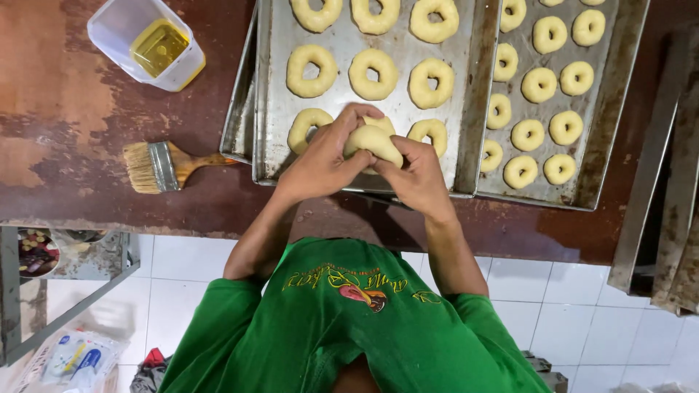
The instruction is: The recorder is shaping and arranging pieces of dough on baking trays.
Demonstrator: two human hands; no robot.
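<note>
Both of my hands hold one pale lump of dough [373, 140] over the near edge of a metal baking tray [266, 94]. My left hand [324, 156] wraps its left side, with the thumb pressed on top. My right hand [415, 171] grips it from the right and from below. Raw dough rings [373, 73] lie in rows on the tray just beyond my fingers. One ring [306, 125] sits at my left fingertips and another ring [431, 131] at my right.
A second tray [608, 138] of smaller dough rings lies to the right. A wooden pastry brush [164, 166] rests on the worn brown table [73, 109], left of the trays. A plastic tub of yellow oil [149, 45] stands at the back left. More metal trays [666, 182] lean at the far right.
</note>
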